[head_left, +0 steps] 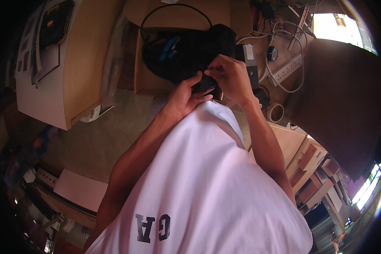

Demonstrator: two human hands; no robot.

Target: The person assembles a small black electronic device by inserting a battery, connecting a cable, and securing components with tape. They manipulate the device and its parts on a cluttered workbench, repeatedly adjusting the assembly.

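Note:
A black fabric item, perhaps a bag, lies bunched up in front of me, with a blue strip on its left part. My left hand holds its near edge, thumb on one side and fingers on the other. Beside it, my right hand is closed in a pinch at the same edge; whatever small part sits between those fingertips is too dark to make out. Both hands are close together, just beyond my white shirt.
An open cardboard box surrounds the black item. To the right lie a white power strip with looping cables, a roll of tape and a dark brown panel. A large pale cabinet stands at left.

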